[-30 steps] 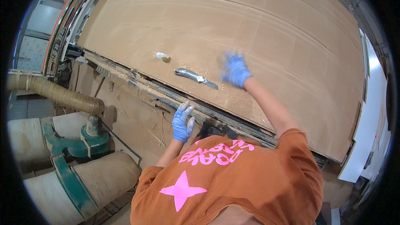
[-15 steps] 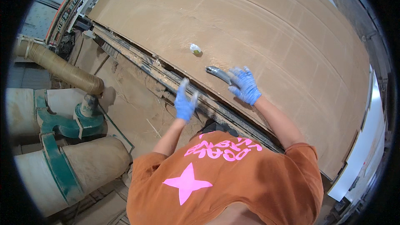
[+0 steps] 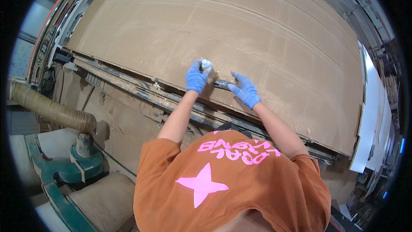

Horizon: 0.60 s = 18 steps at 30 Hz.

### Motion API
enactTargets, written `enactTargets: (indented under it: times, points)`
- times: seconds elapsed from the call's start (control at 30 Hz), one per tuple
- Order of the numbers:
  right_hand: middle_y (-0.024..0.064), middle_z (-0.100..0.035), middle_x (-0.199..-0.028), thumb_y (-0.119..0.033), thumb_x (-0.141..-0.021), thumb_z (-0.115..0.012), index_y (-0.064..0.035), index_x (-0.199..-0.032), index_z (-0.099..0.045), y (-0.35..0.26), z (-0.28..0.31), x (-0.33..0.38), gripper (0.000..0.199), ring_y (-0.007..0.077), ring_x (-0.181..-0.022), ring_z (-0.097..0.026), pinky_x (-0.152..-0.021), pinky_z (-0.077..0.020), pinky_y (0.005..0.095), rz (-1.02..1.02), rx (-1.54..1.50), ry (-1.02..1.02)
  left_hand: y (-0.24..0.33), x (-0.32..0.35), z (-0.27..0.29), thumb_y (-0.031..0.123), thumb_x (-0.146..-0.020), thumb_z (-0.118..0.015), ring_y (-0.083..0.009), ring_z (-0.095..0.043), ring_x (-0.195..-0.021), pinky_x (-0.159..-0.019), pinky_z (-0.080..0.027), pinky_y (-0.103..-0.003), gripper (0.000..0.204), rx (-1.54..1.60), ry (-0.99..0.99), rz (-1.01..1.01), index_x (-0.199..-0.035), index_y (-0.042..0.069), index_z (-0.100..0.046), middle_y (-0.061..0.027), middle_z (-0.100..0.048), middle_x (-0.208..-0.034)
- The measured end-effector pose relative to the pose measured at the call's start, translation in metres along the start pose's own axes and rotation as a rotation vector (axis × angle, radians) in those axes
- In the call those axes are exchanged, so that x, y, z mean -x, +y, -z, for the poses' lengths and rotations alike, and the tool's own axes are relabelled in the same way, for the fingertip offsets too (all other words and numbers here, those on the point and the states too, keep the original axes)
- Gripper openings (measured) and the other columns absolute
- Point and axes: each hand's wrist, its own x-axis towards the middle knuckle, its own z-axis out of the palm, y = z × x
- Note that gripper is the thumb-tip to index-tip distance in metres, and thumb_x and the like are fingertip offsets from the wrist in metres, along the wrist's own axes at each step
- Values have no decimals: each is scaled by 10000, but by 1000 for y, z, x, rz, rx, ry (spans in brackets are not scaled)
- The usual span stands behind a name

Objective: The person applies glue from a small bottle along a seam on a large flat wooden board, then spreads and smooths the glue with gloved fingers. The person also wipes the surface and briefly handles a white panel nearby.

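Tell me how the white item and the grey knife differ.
The white item is pale and compact; the grey knife is darker and elongated. The white item is in the left hand; the grey knife is at the right hand. Both are over the brown board.

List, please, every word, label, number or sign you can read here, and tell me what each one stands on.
Orange-brown shirt: large pink lettering, upside down in this view; wording not copied here.
Same shirt: a pink four-pointed star, with no text on it.
Stack at upper left: dark marks, too small and blurred to read.
White item by the left hand: no readable text.
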Motion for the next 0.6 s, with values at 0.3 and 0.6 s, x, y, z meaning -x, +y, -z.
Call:
enactTargets:
  times: [0.3,0.6]
  points:
    - [70,-608,-1119,-244,-860,-666,-23,-1276,-515,32,-14,1,495,157,-993,-589,-868,-498,301,-220,-984,-13,73,51,-54,131,-840,-717,-133,-621,-867,-769,-524,-280,255,254,-229,28,-1060,37,-629,-94,-664,-1002]
    - [64,-567,-980,-382,-892,-652,-45,-1213,-495,56,36,-5,491,149,-779,-600,-693,-519,307,-409,-1062,184,40,-51,-57,573,-837,-567,-376,-329,-1357,-1148,-170,-494,754,-769,-190,-585,-1392,82,-429,-181,-402,-1447]
